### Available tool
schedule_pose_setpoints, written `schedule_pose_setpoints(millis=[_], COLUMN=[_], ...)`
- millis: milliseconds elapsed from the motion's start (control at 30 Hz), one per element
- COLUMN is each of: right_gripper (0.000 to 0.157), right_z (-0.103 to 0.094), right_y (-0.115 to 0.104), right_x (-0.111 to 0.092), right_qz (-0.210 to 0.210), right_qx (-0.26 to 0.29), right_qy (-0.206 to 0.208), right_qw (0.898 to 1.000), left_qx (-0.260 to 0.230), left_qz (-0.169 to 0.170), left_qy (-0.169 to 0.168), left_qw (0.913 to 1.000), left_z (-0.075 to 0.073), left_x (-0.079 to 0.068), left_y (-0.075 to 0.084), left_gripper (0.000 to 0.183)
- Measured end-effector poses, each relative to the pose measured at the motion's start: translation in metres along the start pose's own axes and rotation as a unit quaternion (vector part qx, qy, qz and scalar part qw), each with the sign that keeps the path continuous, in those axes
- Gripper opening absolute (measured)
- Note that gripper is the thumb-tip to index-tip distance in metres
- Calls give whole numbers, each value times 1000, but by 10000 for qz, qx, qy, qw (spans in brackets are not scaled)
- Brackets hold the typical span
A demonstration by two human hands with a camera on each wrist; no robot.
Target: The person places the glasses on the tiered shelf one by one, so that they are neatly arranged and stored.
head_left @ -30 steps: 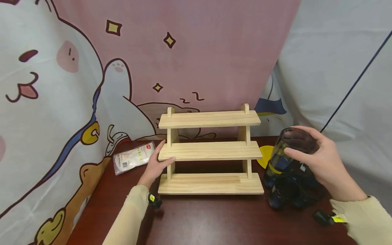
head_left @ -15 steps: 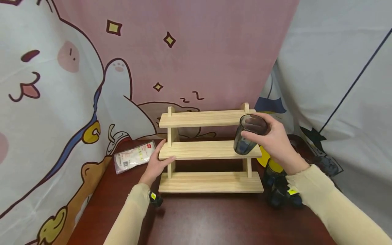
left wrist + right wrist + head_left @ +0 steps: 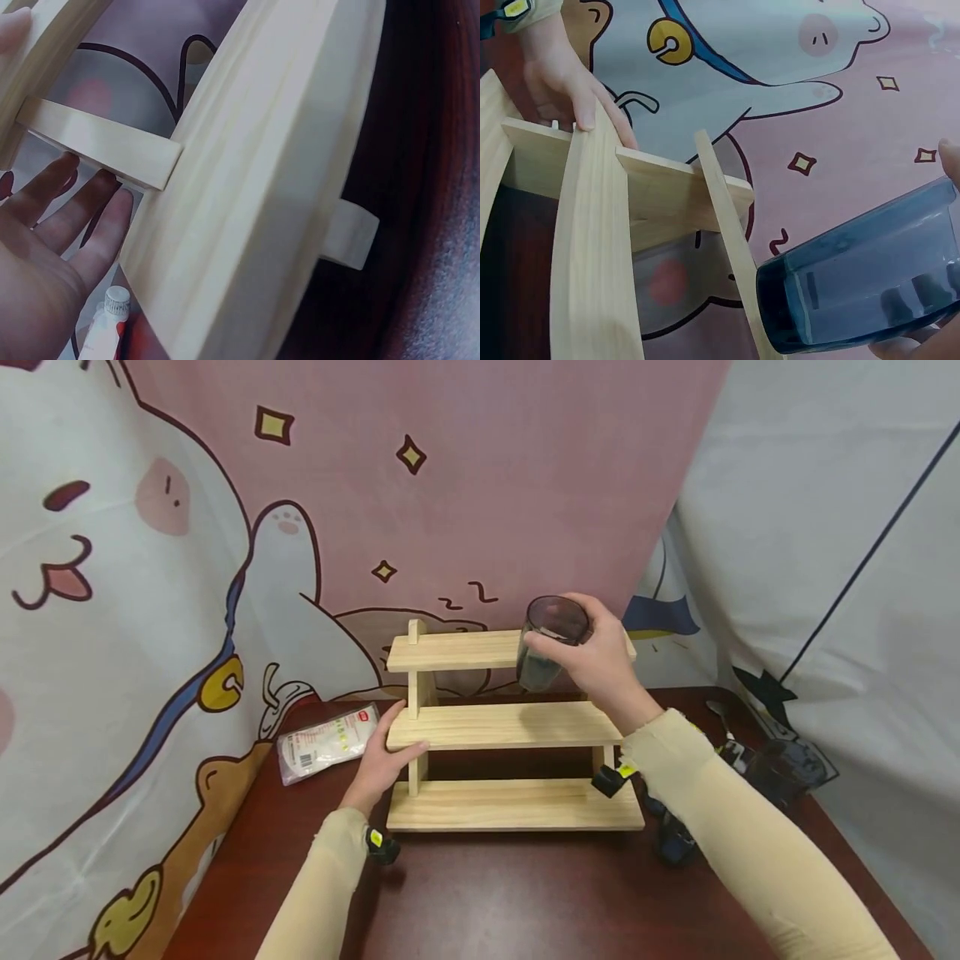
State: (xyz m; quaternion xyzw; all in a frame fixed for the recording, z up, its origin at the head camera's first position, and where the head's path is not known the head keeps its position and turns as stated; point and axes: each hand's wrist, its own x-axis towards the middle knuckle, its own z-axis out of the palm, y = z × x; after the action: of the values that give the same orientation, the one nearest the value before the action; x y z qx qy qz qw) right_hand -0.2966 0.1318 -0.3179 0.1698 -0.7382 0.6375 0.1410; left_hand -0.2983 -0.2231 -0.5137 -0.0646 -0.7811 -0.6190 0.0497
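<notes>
A three-tier wooden display stand (image 3: 502, 727) stands on the dark red-brown table. My left hand (image 3: 378, 768) grips the left end of its middle shelf, thumb over the front edge and the other fingers behind. Seen from the left wrist, those fingers (image 3: 97, 225) lie against the side post. My right hand (image 3: 603, 668) holds a dark tinted drinking glass (image 3: 536, 664) near its rim, thumb in front. The glass is at the top shelf, right of its middle. In the right wrist view, the glass's base (image 3: 776, 304) meets the top shelf's outline; whether they touch, I cannot tell.
A clear-wrapped white packet (image 3: 327, 745) lies left of the stand. Dark glassware (image 3: 677, 843) stands at the right, partly hidden by my right sleeve, with a spoon (image 3: 718, 710) behind. A printed cloth (image 3: 510, 485) hangs close behind the stand.
My right hand has carried the glass from the dark glassware at the right, leftward and up to the top shelf. My left hand has stayed on the stand.
</notes>
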Motion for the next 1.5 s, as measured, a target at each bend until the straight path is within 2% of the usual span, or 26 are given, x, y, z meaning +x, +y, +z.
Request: schedule_pose_setpoints(millis=[200, 500, 600, 833, 1067, 1267, 1500], right_gripper=[75, 95, 100, 93, 90, 85, 89], right_z=[16, 27, 30, 34, 38, 52, 72], right_y=[2, 4, 4, 5, 5, 6, 6], right_x=[14, 32, 37, 43, 55, 60, 62], right_qz=[169, 466, 496, 609, 781, 692, 566], right_qx=[-277, -902, -924, -887, -917, -732, -969], right_qy=[115, 274, 263, 200, -47, -213, -250], right_qw=[9994, 9945, 9941, 9940, 9927, 9947, 9934], left_qx=[-22, -40, -22, 52, 57, -11, 16], left_qz=[59, 82, 93, 48, 109, 153, 50], left_qy=[17, 88, 92, 117, 149, 146, 160], left_qw=[10000, 9999, 9999, 9999, 9998, 9998, 9999], left_z=[1, 1, 2, 2, 2, 2, 2], left_x=[0, 0, 0, -1, 0, 0, -1], left_y=[2, 1, 0, 1, 0, 0, 1], left_gripper=[89, 86, 86, 85, 86, 86, 85])
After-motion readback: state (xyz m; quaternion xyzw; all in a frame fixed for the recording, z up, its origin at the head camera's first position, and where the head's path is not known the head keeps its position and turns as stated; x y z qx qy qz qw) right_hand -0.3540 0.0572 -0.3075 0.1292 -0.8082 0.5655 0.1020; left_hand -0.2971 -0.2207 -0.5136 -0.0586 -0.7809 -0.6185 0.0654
